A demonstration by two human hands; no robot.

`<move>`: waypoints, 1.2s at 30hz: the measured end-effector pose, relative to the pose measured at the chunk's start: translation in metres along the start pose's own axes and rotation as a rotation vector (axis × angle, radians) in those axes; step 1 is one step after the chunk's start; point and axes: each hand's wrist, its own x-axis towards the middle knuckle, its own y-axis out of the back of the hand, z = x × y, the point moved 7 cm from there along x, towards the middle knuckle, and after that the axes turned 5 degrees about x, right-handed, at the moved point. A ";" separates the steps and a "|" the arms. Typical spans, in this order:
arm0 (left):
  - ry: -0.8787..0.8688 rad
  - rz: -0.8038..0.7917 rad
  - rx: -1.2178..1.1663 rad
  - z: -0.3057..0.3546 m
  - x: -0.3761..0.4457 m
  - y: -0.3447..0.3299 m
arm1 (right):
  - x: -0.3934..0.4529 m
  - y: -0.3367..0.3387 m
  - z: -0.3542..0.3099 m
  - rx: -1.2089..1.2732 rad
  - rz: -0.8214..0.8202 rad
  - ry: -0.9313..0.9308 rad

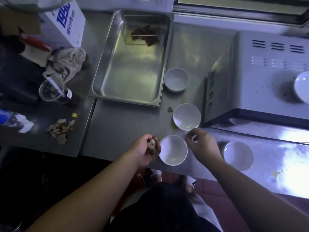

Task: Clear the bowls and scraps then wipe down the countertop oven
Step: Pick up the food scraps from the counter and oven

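Both forearms reach out over the counter edge, and the left hand (147, 149) is cupped palm-up around a small heap of pale scraps (151, 144), just beside the nearest white bowl (173, 150). Across that bowl the right hand (203, 144) has thumb and forefinger drawn close together, seemingly pinching a crumb, though I cannot tell if anything is between them. To my eye the sensible way on is to keep the cupped palm level so nothing spills, gather the stray bit (170, 109) near the second bowl (187, 116), then go for the bigger scrap pile (61, 130) off to the left. A third bowl (176, 79) stands beside the steel tray (132, 71), which holds dark leftovers at its far end; a fourth bowl (238, 155) sits to the right, and another piece of white crockery (301, 87) rests on top of the countertop oven (260, 77). A crumpled cloth (66, 63) lies ready near a plastic cup (51, 89). All of it sits on a steel worktop (120, 128), glaring bright at the right under a window.
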 end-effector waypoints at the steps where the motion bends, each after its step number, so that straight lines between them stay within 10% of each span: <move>1: -0.001 -0.006 0.008 0.001 0.000 -0.003 | -0.002 0.002 -0.013 0.027 -0.012 0.017; 23: -0.043 -0.220 0.091 0.010 -0.037 -0.034 | -0.047 -0.031 -0.141 -0.095 0.049 0.474; 36: -0.132 0.069 -0.135 0.007 -0.024 -0.012 | -0.034 0.004 -0.104 -0.031 -0.071 0.374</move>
